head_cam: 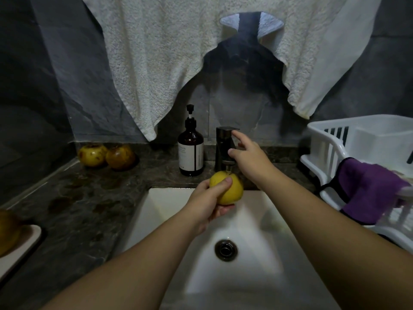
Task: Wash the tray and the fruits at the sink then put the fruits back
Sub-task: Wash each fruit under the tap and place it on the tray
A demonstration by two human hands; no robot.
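Dark counter [93, 198] with two fruits [106, 155]; left fingers [223, 184] around one yellow fruit [230, 190], right fingers [240, 138] spread.

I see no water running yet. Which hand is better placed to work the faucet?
The right hand: it is open at the faucet handle, while the left hand holds the yellow fruit under the spout.

Tray [26, 240] and fruit [7, 231] edge-cropped, blurred
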